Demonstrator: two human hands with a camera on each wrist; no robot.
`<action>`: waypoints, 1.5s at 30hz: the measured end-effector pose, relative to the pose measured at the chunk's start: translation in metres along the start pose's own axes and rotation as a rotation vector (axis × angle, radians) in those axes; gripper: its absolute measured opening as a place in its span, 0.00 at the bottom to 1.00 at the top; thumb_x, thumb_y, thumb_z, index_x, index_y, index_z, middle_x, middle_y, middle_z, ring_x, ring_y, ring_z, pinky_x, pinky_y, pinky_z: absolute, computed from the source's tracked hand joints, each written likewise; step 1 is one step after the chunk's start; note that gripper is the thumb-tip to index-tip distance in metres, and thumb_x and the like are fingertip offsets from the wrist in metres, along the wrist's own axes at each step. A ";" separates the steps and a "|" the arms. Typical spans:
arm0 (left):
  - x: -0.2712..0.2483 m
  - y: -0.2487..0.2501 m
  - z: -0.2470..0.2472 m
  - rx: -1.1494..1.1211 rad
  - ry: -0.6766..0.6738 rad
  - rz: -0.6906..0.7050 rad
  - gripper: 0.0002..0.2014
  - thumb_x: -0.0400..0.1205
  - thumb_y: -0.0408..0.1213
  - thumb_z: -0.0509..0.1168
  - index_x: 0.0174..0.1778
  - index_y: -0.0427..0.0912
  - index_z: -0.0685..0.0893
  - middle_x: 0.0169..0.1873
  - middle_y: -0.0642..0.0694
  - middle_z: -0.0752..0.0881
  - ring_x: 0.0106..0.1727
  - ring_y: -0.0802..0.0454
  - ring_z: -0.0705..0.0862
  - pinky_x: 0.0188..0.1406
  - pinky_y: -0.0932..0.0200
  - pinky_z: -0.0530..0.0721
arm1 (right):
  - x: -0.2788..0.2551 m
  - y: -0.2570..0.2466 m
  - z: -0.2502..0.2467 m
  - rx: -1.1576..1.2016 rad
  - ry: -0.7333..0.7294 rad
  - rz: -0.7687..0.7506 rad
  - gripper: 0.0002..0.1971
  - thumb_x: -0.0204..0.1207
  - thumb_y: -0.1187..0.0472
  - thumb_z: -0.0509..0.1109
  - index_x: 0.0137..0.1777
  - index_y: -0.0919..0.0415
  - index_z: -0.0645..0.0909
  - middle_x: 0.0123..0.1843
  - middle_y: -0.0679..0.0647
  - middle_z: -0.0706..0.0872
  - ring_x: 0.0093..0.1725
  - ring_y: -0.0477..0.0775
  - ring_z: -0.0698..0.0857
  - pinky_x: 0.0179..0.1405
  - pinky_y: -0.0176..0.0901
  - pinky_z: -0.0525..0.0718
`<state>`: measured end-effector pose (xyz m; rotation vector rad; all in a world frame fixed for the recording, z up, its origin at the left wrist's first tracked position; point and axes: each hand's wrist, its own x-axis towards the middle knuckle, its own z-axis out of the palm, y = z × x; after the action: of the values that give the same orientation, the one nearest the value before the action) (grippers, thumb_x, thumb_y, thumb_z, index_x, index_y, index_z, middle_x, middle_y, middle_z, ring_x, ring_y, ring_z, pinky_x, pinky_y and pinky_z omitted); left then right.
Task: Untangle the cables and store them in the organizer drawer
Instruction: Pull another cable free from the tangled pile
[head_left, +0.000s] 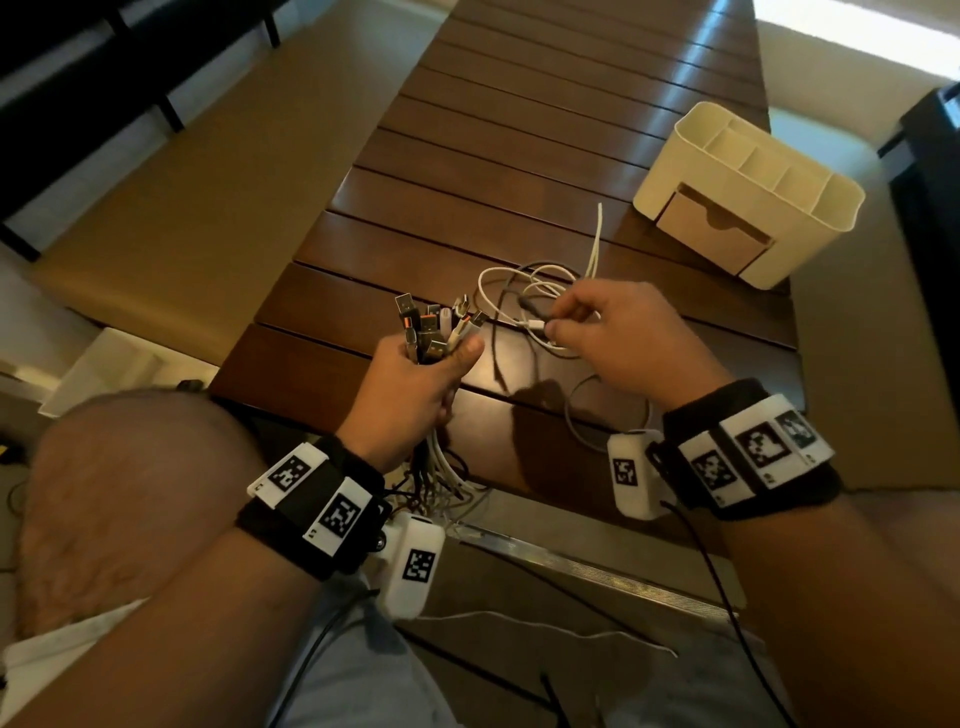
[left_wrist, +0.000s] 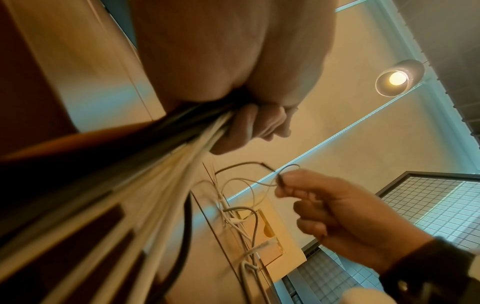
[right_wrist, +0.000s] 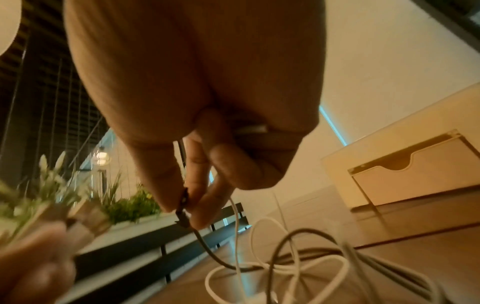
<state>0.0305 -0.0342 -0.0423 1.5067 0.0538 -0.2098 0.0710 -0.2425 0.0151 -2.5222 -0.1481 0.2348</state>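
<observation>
My left hand (head_left: 415, 379) grips a bundle of cables (head_left: 434, 325) upright, their USB plugs fanned out above the fist; the cords (left_wrist: 166, 164) hang below the hand over the table's near edge. My right hand (head_left: 602, 327) pinches a dark cable end (right_wrist: 183, 207) between thumb and fingers above a loose tangle of white and grey cables (head_left: 530, 291) lying on the table. The cream organizer (head_left: 748, 192) stands at the right, its tan drawer (head_left: 711, 228) pushed in.
The dark slatted wooden table (head_left: 519, 130) runs away from me. A tan bench (head_left: 182, 208) lies to the left, and my knee (head_left: 119, 493) is at lower left. A white cord (head_left: 545, 623) trails below the table edge.
</observation>
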 end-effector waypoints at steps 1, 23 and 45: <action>0.000 0.000 0.000 0.002 0.009 0.005 0.13 0.85 0.41 0.67 0.36 0.41 0.78 0.22 0.50 0.70 0.21 0.57 0.67 0.19 0.66 0.70 | -0.002 -0.003 -0.006 0.051 0.018 -0.016 0.02 0.79 0.53 0.73 0.49 0.48 0.87 0.43 0.42 0.86 0.42 0.40 0.83 0.37 0.34 0.76; 0.005 -0.010 0.000 -0.042 0.041 0.005 0.12 0.84 0.44 0.68 0.37 0.44 0.78 0.21 0.51 0.69 0.19 0.54 0.66 0.21 0.59 0.70 | -0.012 0.085 -0.012 -0.245 -0.096 0.482 0.14 0.74 0.45 0.77 0.50 0.53 0.82 0.48 0.51 0.82 0.48 0.53 0.81 0.43 0.46 0.77; 0.002 -0.013 -0.003 -0.083 0.069 0.008 0.13 0.83 0.43 0.69 0.32 0.49 0.80 0.20 0.50 0.69 0.18 0.54 0.67 0.20 0.60 0.70 | -0.001 -0.014 0.055 -0.453 -0.390 -0.248 0.21 0.83 0.58 0.62 0.74 0.41 0.74 0.56 0.55 0.83 0.53 0.60 0.84 0.48 0.58 0.87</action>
<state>0.0302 -0.0323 -0.0555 1.4312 0.1107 -0.1477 0.0577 -0.2004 -0.0212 -2.8332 -0.7366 0.6524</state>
